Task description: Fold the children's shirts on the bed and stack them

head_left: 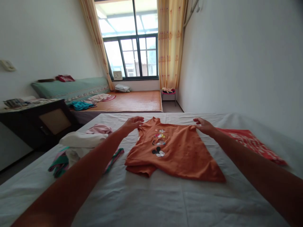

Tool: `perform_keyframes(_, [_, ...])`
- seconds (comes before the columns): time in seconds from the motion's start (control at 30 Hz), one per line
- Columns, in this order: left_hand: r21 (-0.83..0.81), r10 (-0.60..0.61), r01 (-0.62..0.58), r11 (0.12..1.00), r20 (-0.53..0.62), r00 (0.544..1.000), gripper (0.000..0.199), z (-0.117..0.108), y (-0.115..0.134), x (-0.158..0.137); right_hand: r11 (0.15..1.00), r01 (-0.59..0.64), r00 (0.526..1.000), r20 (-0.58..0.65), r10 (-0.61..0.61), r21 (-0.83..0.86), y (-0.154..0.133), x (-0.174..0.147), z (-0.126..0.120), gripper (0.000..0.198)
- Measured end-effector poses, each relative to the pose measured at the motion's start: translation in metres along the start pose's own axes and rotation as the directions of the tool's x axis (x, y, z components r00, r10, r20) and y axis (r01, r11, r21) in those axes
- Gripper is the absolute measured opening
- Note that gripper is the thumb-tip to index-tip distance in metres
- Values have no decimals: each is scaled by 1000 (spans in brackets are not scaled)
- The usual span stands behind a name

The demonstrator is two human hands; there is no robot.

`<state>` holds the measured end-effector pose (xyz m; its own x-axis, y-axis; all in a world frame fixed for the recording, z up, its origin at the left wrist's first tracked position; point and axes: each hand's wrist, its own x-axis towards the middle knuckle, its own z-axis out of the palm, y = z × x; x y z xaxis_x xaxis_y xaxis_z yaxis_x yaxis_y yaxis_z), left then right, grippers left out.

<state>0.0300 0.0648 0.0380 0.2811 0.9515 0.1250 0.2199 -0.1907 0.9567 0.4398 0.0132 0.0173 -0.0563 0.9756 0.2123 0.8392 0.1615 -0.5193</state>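
An orange T-shirt [182, 148] with cartoon prints lies spread on the white bed sheet [165, 201], one edge folded over at the lower left. At its far left corner is my left hand [134, 123], fingers loosely curved and touching or almost touching the cloth. My right hand [204, 126] is at the far right corner; its thumb lies by the fabric and a gap shows between thumb and forefinger. Neither hand visibly grips the shirt, though the fingers' undersides are hidden. Beyond my right forearm lies a flat red patterned cloth [255, 143].
Left of the shirt is a pile of white clothes [81, 139], with pink and green pieces, partly behind my left forearm. A dark cabinet [30, 126] stands on the left. A second bed [132, 101], a small stool [169, 92] and a window [132, 53] are farther back.
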Motion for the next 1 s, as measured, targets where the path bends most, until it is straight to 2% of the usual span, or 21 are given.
perform_keyframes(0.07, [212, -74, 49, 976, 110, 991, 48, -18, -9, -36, 995, 64, 986, 146, -75, 76, -1, -27, -2, 34])
perform_keyframes(0.1, [318, -132, 77, 945, 153, 979, 50, -27, -12, -55, 987, 101, 959, 253, -131, 127, -2, -44, -5, 37])
perform_keyframes(0.2, [536, -241, 71, 841, 254, 937, 62, -41, -21, -108, 956, 185, 803, 526, -280, 226, -5, -95, -13, 50])
perform_keyframes(0.27, [575, -221, 24, 818, 274, 936, 75, -37, -24, -134, 948, 237, 755, 574, -318, 214, -6, -122, -15, 55])
perform_keyframes(0.37, [570, -90, -60, 820, 231, 969, 81, -12, -25, -153, 938, 275, 783, 516, -347, 213, -6, -143, -10, 37])
perform_keyframes(0.43, [516, 5, -107, 850, 195, 981, 72, 7, -23, -155, 944, 250, 837, 442, -322, 214, -6, -145, -4, 28])
perform_keyframes(0.5, [392, 42, -93, 915, 137, 990, 66, 21, -19, -153, 954, 205, 883, 379, -276, 217, -6, -144, -4, 30])
perform_keyframes(0.6, [105, -34, 30, 994, 39, 999, 68, 27, -12, -152, 954, 153, 921, 314, -232, 257, -4, -143, -14, 36])
perform_keyframes(0.7, [-78, -155, 156, 985, 19, 988, 78, 21, -6, -162, 948, 100, 909, 360, -211, 303, 1, -148, -26, 38])
perform_keyframes(0.77, [-73, -244, 250, 965, 76, 967, 83, 16, -6, -174, 951, 89, 880, 424, -214, 295, 5, -155, -26, 38])
perform_keyframes(0.83, [-17, -322, 331, 943, 193, 927, 86, 13, -7, -184, 956, 117, 868, 440, -231, 269, 9, -163, -21, 48])
perform_keyframes(0.93, [75, -372, 368, 927, 320, 871, 83, 10, -14, -191, 959, 182, 895, 367, -253, 217, 11, -173, -9, 71])
perform_keyframes(1.0, [139, -375, 348, 927, 332, 866, 72, 7, -19, -190, 970, 190, 933, 281, -227, 151, 11, -176, -4, 72])
